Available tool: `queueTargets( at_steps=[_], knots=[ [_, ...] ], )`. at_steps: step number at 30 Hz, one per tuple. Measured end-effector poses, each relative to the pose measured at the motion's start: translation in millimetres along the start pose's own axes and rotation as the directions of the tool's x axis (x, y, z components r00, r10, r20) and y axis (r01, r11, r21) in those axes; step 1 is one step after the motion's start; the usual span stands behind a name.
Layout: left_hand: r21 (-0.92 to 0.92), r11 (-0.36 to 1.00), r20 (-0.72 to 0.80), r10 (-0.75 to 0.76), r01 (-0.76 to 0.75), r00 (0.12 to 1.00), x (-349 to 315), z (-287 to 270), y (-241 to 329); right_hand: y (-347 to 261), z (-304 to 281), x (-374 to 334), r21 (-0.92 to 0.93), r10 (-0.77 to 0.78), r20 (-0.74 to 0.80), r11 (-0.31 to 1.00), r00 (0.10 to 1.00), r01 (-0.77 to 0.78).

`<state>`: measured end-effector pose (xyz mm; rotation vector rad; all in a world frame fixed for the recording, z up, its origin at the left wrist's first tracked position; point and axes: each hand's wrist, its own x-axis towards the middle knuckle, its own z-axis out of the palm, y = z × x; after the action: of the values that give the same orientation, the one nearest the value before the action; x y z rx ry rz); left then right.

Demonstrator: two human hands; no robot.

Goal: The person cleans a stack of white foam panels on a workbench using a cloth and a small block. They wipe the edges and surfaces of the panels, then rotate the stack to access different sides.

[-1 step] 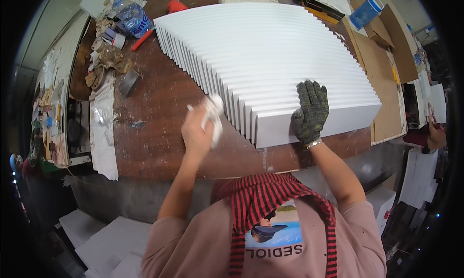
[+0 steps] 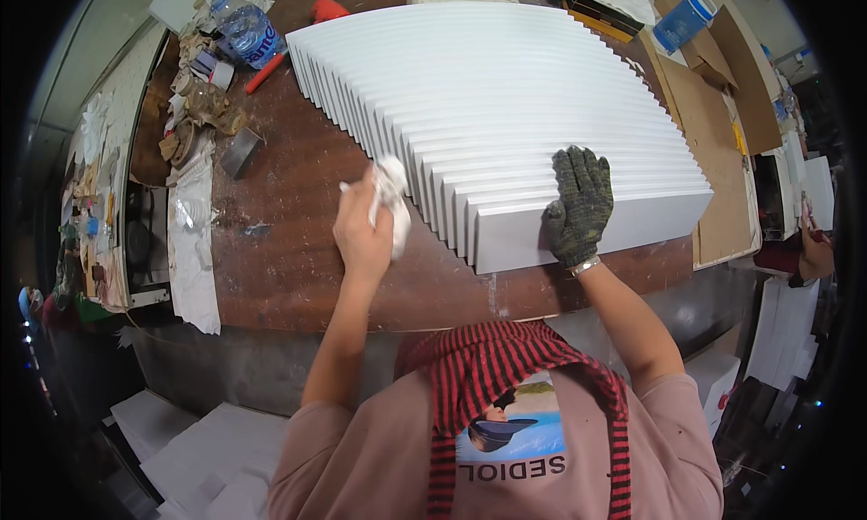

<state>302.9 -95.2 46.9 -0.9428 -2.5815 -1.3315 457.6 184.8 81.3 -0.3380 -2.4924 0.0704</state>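
A long overlapping row of white, flat, box-like pieces leans in steps across the brown table. My right hand, in a dark grey-green knitted glove, rests with outstretched fingers over the top edge and front face of the nearest piece. Bare, my left hand is closed around a crumpled white cloth. That cloth is beside the stepped left ends of the row; whether it touches them I cannot tell.
On the left of the brown table are a metal block, a large plastic bottle, a red-handled tool and clutter. A blue bottle and brown cardboard are at the right. White boards lie below, lower left.
My left hand and the cloth have shifted slightly away from me and to the left. The gloved right hand stays at nearly the same place on the nearest white piece.
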Motion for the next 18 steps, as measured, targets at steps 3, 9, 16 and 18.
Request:
queueTargets(
  at_steps=[3, 9, 16, 18],
  knots=[
    [0.238, 0.971, 0.01, 0.006, -0.008, 1.0, 3.8, 36.6, 19.0, 2.8, 0.9, -2.9, -0.019, 0.004, 0.019, 1.0, 1.0, -0.004],
    [0.23, 0.973, 0.181, -0.075, 0.031, 0.981, -88.3, 8.0, 1.5, 8.3, 3.0, -5.9, 0.039, 0.001, 0.013, 0.999, 1.0, -0.002],
    [-0.06, 0.984, -0.293, -0.18, 0.17, 0.939, -27.4, 13.4, 18.2, 9.6, 0.3, -9.6, 0.014, -0.015, 0.038, 1.0, 0.999, 0.015],
    [0.07, 0.987, -0.163, -0.131, 0.144, 0.978, -22.9, 45.7, 35.6, 9.0, 0.3, -9.4, 0.017, -0.018, 0.037, 1.0, 0.999, 0.017]
  ],
)
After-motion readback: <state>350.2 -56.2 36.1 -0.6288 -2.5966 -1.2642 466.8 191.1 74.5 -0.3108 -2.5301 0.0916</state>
